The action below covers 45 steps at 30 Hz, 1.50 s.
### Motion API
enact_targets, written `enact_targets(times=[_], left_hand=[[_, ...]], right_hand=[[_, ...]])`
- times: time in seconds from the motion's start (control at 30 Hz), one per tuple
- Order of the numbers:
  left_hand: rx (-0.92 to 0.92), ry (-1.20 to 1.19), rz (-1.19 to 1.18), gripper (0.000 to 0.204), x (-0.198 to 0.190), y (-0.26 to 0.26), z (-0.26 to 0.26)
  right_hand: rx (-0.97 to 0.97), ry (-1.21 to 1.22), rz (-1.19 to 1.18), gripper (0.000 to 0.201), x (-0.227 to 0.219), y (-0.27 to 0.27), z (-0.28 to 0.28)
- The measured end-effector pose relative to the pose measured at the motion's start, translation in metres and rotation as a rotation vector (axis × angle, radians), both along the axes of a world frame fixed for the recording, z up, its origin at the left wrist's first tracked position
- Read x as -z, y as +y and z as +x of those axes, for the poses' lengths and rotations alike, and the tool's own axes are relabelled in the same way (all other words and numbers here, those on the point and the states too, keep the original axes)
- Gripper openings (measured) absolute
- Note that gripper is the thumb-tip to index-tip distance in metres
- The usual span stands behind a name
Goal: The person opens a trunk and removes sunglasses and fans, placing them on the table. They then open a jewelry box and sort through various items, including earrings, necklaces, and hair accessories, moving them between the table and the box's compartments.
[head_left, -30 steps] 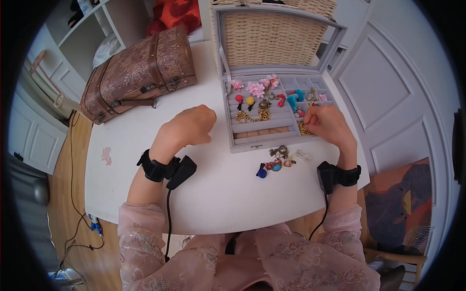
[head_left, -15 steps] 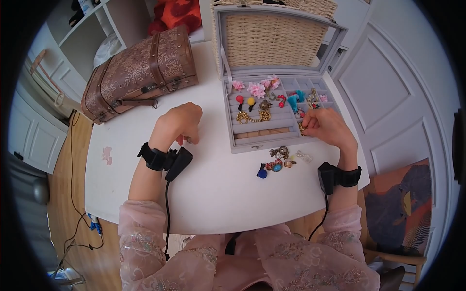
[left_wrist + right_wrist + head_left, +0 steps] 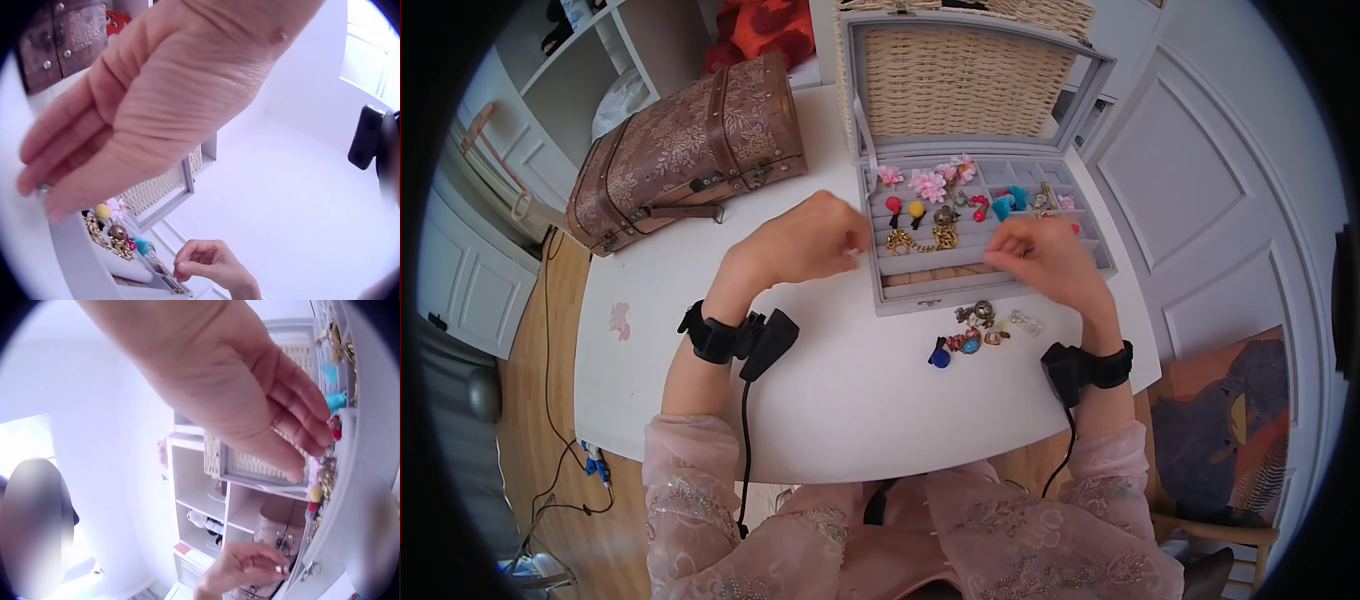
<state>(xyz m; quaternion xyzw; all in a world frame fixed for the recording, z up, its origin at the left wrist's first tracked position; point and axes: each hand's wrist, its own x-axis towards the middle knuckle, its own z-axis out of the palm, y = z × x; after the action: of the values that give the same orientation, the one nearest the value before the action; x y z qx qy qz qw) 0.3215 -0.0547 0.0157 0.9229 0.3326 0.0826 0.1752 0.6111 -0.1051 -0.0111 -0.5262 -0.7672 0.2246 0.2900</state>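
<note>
Between thumb and fingertips my left hand pinches a small silvery piece, just left of the jewelry box; its exact kind I cannot tell. My right hand hovers over the box's front right part, fingers loosely bent, thumb apart from them in the right wrist view. Inside the open box lie pink flower clips, a red-ball and a yellow-ball hair tie, a gold chain and turquoise tassels. Some right-hand compartments are hidden behind the right hand.
In front of the box sits a small pile of jewelry with a blue-ball hair tie and clear beads. A brown patterned case stands back left. Behind the raised lid is a wicker basket.
My left hand has moved right and forward toward the box, the small silvery piece now showing at its fingertips. My right hand has shifted left from the right-hand compartments.
</note>
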Motion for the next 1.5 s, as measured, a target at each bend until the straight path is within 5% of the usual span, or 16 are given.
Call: enact_targets(times=[0.1,0.2,0.37,0.8,1.0,1.17,1.5], left_hand=[[0.066,-0.301,0.018,0.015,-0.001,-0.009,0.015],[0.137,-0.362,0.051,0.018,-0.008,-0.023,0.024],[0.178,-0.387,0.053,0.020,-0.006,-0.029,0.028],[0.208,-0.423,0.151,0.021,-0.003,-0.040,0.036],[0.204,-0.496,0.161,0.018,0.001,-0.041,0.037],[0.169,-0.394,0.207,0.019,-0.004,-0.040,0.034],[0.198,-0.339,0.118,0.010,0.003,-0.037,0.037]], right_hand=[[-0.152,0.069,-0.038,0.017,-0.005,-0.010,-0.023],[-0.195,0.236,-0.178,0.021,-0.005,-0.016,-0.037],[-0.243,0.516,-0.336,0.024,0.001,-0.015,-0.040],[-0.217,0.567,-0.437,0.018,-0.002,-0.013,-0.039],[-0.196,0.485,-0.311,0.017,-0.003,-0.012,-0.033],[0.080,0.219,0.030,0.020,-0.007,-0.006,-0.017],[0.435,-0.229,-0.100,0.025,-0.018,-0.001,0.056]])
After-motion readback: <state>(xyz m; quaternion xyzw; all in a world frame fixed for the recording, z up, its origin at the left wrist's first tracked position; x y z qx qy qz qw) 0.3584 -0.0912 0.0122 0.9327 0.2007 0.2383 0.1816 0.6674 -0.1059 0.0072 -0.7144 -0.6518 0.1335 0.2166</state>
